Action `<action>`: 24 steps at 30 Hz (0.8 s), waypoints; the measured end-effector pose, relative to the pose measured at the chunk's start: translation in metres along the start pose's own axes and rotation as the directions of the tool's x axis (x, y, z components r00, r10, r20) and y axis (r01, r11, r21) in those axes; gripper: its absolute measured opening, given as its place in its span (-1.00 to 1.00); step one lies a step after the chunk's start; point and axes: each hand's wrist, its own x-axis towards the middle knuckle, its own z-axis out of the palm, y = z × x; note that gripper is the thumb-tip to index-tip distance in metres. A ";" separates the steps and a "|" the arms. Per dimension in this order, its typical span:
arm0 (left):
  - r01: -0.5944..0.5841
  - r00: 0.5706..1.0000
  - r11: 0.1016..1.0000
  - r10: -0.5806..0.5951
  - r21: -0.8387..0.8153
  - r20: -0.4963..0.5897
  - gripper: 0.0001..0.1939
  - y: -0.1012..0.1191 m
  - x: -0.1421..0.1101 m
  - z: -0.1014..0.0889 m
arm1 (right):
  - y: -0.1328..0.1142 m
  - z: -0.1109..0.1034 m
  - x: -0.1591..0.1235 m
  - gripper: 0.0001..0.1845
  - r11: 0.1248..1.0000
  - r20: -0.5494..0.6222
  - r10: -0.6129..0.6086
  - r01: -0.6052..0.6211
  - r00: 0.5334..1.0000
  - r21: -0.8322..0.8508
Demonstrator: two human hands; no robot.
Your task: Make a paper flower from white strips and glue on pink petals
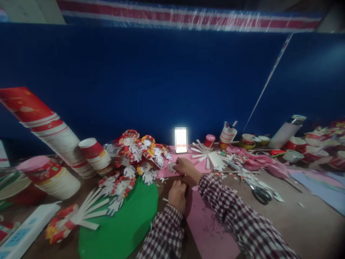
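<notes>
In the middle, my right hand [186,168] reaches forward over a pink sheet [198,158]. Its fingers are bent together at the edge of a small pale paper piece [171,167]. Close below, my left hand [178,196] is closed, knuckles up, and whatever its fingers hold is hidden. A second pink sheet [210,223] with dark scraps on it runs under my right sleeve. Left of my hands, white paper figures with red and yellow rings [145,154] lie heaped beside a green round sheet [129,219].
Stacked paper cups [61,144] lean at left, near a white power strip [29,228]. A bright phone [181,140] stands behind my hands. To the right are black-handled scissors [260,194], paper scraps, a cup of pens [228,136] and a tilted bottle [287,131].
</notes>
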 end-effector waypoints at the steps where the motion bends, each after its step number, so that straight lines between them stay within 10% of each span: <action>1: 0.013 1.000 1.000 -0.014 -0.016 -0.024 -0.83 0.001 -0.001 -0.001 | 0.001 0.001 0.001 -0.74 1.000 0.015 0.014 -0.014 1.000 0.025; 8: 0.124 0.957 0.969 -0.174 -0.215 -0.232 -0.84 0.004 0.003 -0.006 | 0.001 -0.004 0.004 -0.93 0.917 0.094 0.083 -0.113 0.992 0.382; 16: 0.268 0.729 0.757 -0.564 -0.596 -0.388 -0.57 -0.014 0.017 -0.012 | 0.002 -0.018 -0.024 -0.66 0.348 0.152 0.014 -0.147 0.988 0.926; 24: 0.283 0.788 0.566 -0.598 -0.774 -0.148 -0.66 -0.015 0.017 -0.010 | -0.002 -0.018 -0.056 -0.60 0.201 0.250 0.000 -0.245 0.968 0.949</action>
